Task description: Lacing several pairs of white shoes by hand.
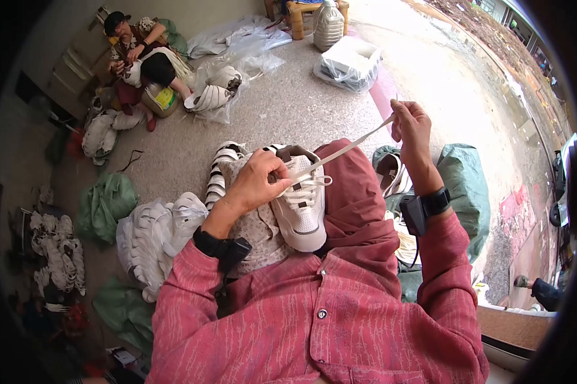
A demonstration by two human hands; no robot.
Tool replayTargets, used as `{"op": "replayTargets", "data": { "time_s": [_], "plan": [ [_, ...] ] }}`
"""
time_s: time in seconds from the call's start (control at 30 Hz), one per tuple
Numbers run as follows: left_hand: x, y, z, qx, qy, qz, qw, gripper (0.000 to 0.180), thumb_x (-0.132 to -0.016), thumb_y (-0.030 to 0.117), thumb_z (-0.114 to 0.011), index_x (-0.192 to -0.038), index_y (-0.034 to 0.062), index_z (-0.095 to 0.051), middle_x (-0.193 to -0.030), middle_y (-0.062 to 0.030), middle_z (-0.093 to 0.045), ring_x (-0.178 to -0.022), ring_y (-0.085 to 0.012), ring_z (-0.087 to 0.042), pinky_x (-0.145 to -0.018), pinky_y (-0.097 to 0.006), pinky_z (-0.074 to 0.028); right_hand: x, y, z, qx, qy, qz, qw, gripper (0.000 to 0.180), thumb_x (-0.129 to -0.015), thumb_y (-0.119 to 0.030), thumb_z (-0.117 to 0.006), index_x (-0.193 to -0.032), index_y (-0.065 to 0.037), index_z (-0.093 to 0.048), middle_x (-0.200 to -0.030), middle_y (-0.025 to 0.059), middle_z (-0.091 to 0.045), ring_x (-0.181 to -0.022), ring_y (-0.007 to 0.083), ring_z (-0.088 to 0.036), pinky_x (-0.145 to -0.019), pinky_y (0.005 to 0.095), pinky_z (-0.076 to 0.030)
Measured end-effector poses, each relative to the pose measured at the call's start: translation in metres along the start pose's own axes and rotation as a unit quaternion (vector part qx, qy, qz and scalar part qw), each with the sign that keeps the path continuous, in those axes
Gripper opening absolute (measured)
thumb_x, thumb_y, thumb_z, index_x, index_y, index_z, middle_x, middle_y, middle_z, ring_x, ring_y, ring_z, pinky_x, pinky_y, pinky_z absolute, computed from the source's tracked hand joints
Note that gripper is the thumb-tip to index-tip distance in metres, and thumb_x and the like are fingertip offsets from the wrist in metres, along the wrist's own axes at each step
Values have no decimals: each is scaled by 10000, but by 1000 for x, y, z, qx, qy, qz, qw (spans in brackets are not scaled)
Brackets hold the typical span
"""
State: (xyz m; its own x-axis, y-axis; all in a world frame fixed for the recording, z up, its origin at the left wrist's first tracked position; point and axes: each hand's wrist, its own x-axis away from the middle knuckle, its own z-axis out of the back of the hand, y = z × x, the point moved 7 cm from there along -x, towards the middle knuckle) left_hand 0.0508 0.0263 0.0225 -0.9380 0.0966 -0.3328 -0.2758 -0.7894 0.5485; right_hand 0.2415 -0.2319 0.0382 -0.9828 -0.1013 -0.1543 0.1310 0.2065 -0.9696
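A white sneaker (300, 221) with a dark collar lies in my lap, its toe toward me. Its white shoelace (359, 141) stretches in a straight line from the shoe up to the right. My right hand (411, 128), raised at the upper right, pinches the lace near its end. Beside the shoe's upper part, my left hand (257, 182) has its fingers curled and pressed on the lace where it leaves the shoe. Part of the lace is laced across the tongue, and a loop sticks out at the right side.
Nested white shoe parts (157, 240) in plastic lie left of me; more (219, 179) stand behind my left hand. Green sacks (464, 192) flank me, with shoes (394, 173) by the right one. A plastic-lined box (348, 64) stands ahead. Another person (147, 57) sits far left.
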Motion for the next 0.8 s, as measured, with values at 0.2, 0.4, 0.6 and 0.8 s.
{"op": "replayTargets", "data": {
  "time_s": [0.2,0.4,0.6,0.8],
  "plan": [
    [3,7,2,-7,9,-26,1000,130,-723,123,-746,-743,63,-633,-807,-57,-594,-851,-250,-552,-776,-358,-443,-6,21,-20,-351,-104,-216,905,88,-929,-71,-566,-964,5,-596,-680,1,-561,-499,75,-468,-464,225,-382],
    [7,6,1,-16,17,-13,1000,110,-737,120,-738,-764,66,-646,-851,-52,-609,-858,-250,-552,-787,-357,-445,-11,10,-36,-430,-174,-188,866,295,-945,-96,-584,-1192,60,-541,-928,87,-679,-783,131,-654,-733,275,-560],
    [5,-3,0,18,-16,10,1000,131,-782,161,-734,-794,54,-658,-847,-61,-618,-867,-249,-546,-792,-360,-441,-3,15,-29,-323,-179,-141,919,394,-959,-76,-550,-1296,98,-442,-1273,212,-567,-1169,267,-584,-979,357,-516],
    [-9,3,3,12,32,35,999,149,-851,162,-684,-865,15,-666,-845,-74,-638,-842,-221,-583,-786,-334,-452,6,77,7,-241,-77,-233,939,333,-980,-60,-501,-1287,59,-456,-1193,149,-616,-1058,211,-631,-887,310,-548]
  ]
}}
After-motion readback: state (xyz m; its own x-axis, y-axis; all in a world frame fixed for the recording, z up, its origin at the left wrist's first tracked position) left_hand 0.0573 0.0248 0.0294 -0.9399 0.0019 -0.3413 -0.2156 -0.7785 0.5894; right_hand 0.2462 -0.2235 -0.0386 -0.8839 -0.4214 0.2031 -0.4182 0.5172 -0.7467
